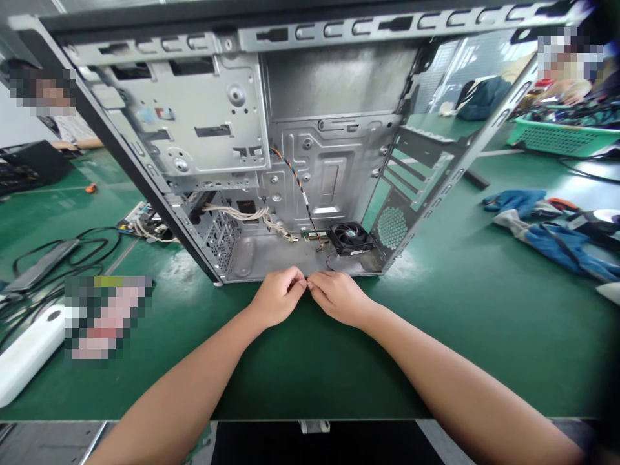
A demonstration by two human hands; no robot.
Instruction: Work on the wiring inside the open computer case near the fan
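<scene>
An open computer case (334, 148) stands upright on the green table, its open side towards me. At its bottom front edge my left hand (279, 296) and my right hand (340, 297) nearly meet, both closed with the fingertips pinched. A small dark bit shows between them, too small to name. Just behind, on the case floor, lie a black cooling fan (351, 237) and a green memory module (314, 235). A multicoloured cable (296, 177) hangs down inside, and a bundle of white wires (247, 214) comes from the left.
Black cables and a grey power strip (42, 265) lie at the left near a white long object (36, 349). Blue-and-grey gloves (557, 239) lie at the right, a green basket (562, 137) behind them. Two other people are partly visible at the far left and far right.
</scene>
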